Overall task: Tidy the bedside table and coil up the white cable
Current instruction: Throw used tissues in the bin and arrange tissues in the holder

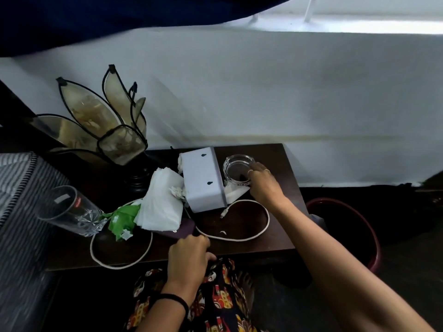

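Observation:
A white cable snakes in loose loops over the dark bedside table, its plug end lying by a white box. My right hand reaches to a clear glass ashtray at the back right, fingers on its rim. My left hand rests at the table's front edge beside the cable, fingers curled; whether it grips the cable is unclear. A pile of white tissues and a green wrapper lie left of the box. A drinking glass lies tipped at the left.
A leaf-shaped glass lamp stands at the table's back left. A striped pillow borders the left side. A dark red bin sits on the floor to the right. A white wall runs behind the table.

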Available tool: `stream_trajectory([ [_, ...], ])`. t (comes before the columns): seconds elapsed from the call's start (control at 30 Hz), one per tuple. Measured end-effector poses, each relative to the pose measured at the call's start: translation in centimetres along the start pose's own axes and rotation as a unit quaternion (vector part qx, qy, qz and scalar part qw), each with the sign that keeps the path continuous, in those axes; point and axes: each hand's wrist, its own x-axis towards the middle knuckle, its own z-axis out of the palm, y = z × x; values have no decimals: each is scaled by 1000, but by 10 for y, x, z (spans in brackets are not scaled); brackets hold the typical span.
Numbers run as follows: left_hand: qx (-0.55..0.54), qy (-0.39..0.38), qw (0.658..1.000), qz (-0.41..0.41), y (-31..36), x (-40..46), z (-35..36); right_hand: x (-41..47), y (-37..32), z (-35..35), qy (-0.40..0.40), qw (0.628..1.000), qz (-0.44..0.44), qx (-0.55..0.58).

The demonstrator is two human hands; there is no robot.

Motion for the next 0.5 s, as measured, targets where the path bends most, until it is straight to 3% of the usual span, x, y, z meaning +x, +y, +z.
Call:
stream_trajectory([
  [0.27,4,18,1000,4,-5,-4,6,10,25,8,29,998,-1,-59],
  [0.5,8,7,1000,0,-5,-4,7,2,52,1,69,994,50,-71],
])
